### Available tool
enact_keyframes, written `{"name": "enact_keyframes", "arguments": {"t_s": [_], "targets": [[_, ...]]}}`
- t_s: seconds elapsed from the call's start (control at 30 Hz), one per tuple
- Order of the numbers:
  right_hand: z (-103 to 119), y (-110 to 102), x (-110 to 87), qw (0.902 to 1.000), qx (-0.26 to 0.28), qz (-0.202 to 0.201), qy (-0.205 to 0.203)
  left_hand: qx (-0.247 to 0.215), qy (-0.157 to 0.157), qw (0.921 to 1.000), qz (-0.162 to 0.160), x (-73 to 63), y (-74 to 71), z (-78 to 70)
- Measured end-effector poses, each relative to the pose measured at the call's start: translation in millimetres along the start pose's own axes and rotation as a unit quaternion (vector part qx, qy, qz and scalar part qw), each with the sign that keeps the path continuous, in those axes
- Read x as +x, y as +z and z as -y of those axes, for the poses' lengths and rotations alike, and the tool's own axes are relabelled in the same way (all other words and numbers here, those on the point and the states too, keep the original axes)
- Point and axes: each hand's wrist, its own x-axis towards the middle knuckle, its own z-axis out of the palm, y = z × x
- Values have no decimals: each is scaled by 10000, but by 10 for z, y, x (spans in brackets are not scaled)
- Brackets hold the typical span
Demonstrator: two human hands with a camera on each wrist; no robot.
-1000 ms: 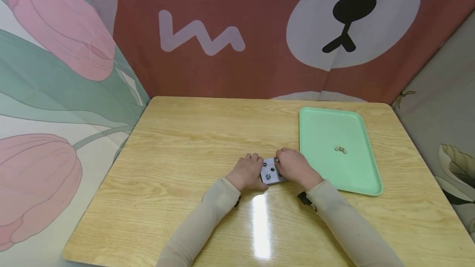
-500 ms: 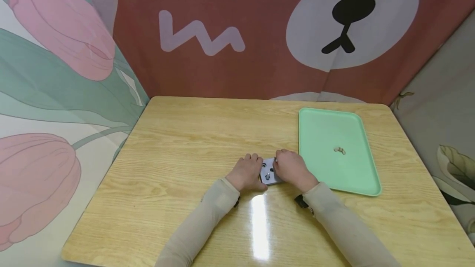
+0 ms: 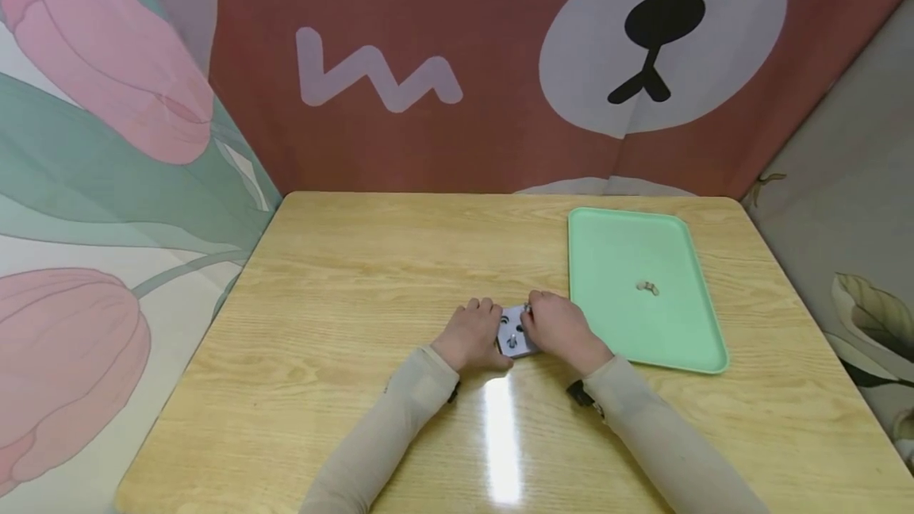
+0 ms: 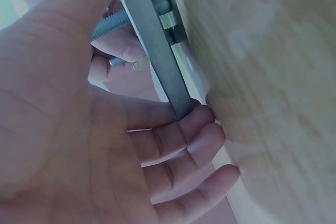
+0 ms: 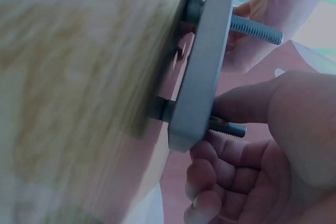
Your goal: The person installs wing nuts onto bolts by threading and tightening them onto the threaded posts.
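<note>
A grey metal plate point(image 3: 507, 331) with holes lies at mid-table between both hands. In the right wrist view it stands raised off the wood on bolt heads, with a long threaded bolt point(image 5: 257, 29) and a shorter-showing bolt point(image 5: 231, 128) sticking up through it. My left hand point(image 3: 467, 337) holds the plate's left side, thumb at the near edge and fingers at the far edge. My right hand point(image 3: 564, 331) covers the plate's right part, thumb and fingertips pinching around the shorter-showing bolt. A small brass-coloured piece point(image 4: 139, 65) shows by those fingertips, mostly hidden.
A light green tray point(image 3: 628, 244) lies to the right, close beside my right hand, with several small tan pieces point(image 3: 647, 288) in it. The wooden table point(image 3: 371, 260) meets a printed cloth point(image 3: 385, 149) at the back and on both sides.
The right hand has shifted slightly left and covers more of the plate. The left hand keeps its hold. The whole head view has moved a little.
</note>
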Motion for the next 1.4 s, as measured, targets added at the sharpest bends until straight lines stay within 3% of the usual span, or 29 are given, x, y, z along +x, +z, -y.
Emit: {"name": "enact_keyframes", "arguments": {"t_s": [0.33,0.53,0.9,1.4], "targets": [[-1,-39,-61,9986,143,-135,-493,1,12,10000,-53,-9,39,-3],[11,-101,-65,9955,-120,32,-939,-17,-8,9999,-109,-8,6,6],[-15,-128,-16,9953,-479,139,-836,21,-4,10000,-66,8,45,-11],[4,-103,15,9968,-457,48,-647,-22,-10,9999,-165,-17,3,-16]]}}
